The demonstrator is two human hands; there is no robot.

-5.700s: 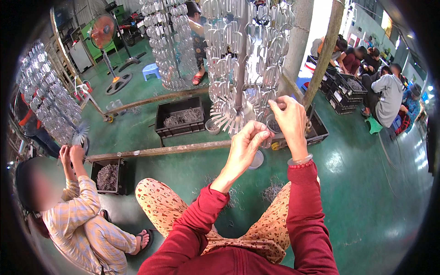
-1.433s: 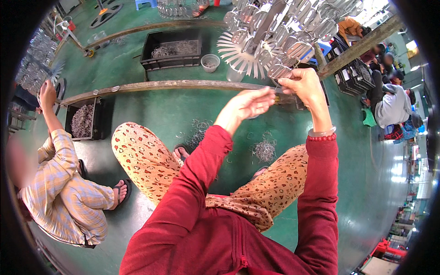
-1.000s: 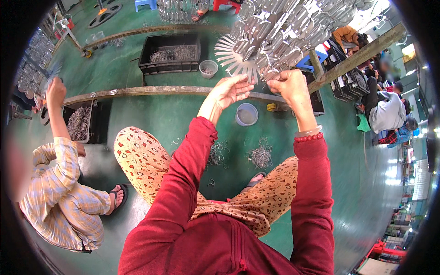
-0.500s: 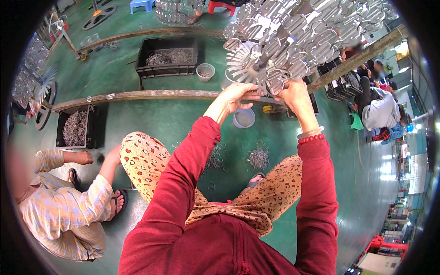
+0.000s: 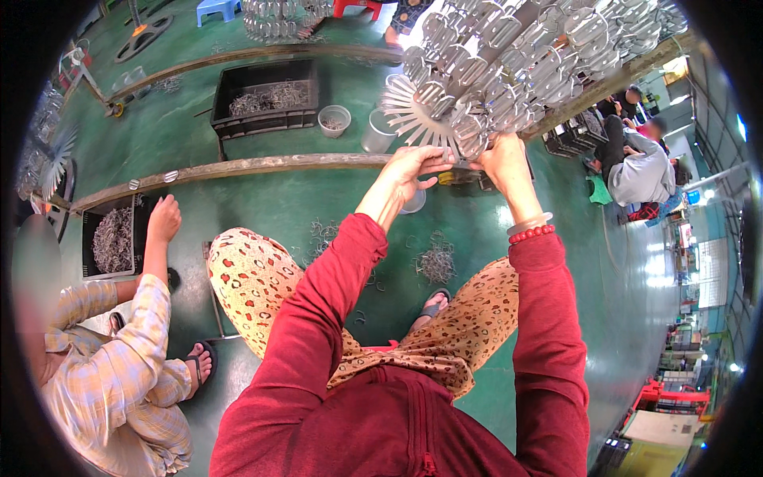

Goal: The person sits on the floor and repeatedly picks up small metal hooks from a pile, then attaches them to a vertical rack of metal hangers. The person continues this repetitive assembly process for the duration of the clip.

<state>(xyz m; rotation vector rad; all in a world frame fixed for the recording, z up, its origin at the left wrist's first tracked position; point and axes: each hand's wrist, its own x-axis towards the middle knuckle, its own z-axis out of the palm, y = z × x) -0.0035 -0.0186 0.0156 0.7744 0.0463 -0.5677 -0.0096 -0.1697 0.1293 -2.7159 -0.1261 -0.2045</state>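
Blue stool (image 5: 219, 7), red stool (image 5: 357, 5), co-worker in plaid (image 5: 119, 366), green floor (image 5: 620, 318)

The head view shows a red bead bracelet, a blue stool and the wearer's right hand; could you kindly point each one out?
Red bead bracelet (image 5: 532, 234): head view, on its middle beads.
Blue stool (image 5: 218, 8): head view, on its seat.
Right hand (image 5: 503, 164): head view, on its back.

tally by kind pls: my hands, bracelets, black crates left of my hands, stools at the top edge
Hands: 2 (left hand, right hand)
Bracelets: 2 (red beads, pale bangle)
Crates: 2 (far crate, near crate)
Stools: 2 (blue stool, red stool)
Total: 8
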